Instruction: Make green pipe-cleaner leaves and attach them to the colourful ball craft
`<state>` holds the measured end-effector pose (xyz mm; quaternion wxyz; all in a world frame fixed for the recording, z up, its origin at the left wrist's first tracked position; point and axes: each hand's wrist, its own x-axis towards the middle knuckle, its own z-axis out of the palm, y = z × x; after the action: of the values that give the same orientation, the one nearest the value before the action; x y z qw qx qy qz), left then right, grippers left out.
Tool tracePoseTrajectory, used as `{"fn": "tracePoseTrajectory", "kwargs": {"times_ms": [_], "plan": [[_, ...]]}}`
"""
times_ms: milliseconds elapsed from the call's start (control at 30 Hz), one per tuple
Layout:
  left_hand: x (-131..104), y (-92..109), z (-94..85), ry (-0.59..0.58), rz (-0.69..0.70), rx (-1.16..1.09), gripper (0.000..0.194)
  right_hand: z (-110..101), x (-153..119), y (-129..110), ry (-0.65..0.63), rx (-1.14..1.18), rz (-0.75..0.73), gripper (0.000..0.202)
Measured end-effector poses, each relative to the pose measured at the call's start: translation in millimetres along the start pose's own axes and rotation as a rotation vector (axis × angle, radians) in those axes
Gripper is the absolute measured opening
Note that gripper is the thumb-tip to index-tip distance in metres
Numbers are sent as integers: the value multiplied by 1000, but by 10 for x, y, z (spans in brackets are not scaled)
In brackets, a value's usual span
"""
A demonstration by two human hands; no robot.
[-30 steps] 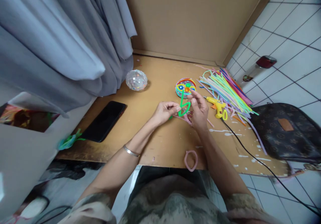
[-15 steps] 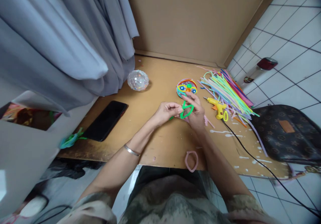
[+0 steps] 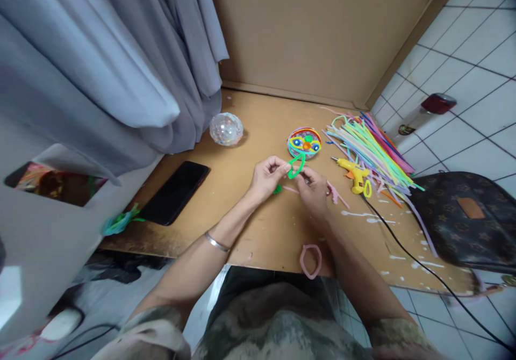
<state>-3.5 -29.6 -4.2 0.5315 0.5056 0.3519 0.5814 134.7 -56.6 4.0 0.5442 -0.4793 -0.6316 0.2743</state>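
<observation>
Holding green loop (image 3: 302,163) in pinched fingertips of left hand (image 3: 265,178) and right hand (image 3: 315,189), above worktop (image 3: 264,110) between front and back edges. Likely light, soft, easily bent; best gripped gently at corners.

"What's that on the left arm (image 3: 238,215)?"

"A bracelet (image 3: 216,242), a plain flat silver band, shining a bit."

"And the shirt (image 3: 278,336)?"

"Mottled, grey-green with pale cream patches, camouflage-like, though it's blurry from here. The sleeves (image 3: 155,323) are short and loose, in the same blotchy cloth."

"Below that?"

"Dark trousers (image 3: 236,290), close to black, showing past the shirt's edge."
</observation>
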Motion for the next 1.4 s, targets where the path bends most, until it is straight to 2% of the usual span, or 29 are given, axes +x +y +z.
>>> {"fn": "tracePoseTrajectory", "kwargs": {"times_ms": [267, 567, 733, 867, 1000, 1167, 1400], "plan": [[15, -101, -9, 108, 26, 18, 47, 43, 3, 32, -58, 179, 154, 17], [5, -91, 19, 179, 3, -18, 46, 75, -10, 10, -108, 298, 276, 20], [-8, -79, 24, 176, 21, 27, 45, 82, -10, -21, -80, 330, 325, 26], [-2, -67, 25, 114, -23, -27, 44, 83, 1, -39, -43, 308, 384, 30], [21, -53, 10, 63, -52, -130, 47, 69, 4, -53, -56, 239, 361, 29], [35, -45, -32, 83, 48, 4, 50, 49, -6, -38, -102, 142, 325, 29], [-2, -49, -14, 111, 82, 86, 53, 71, -17, -65, -108, 114, 275, 27]]}}
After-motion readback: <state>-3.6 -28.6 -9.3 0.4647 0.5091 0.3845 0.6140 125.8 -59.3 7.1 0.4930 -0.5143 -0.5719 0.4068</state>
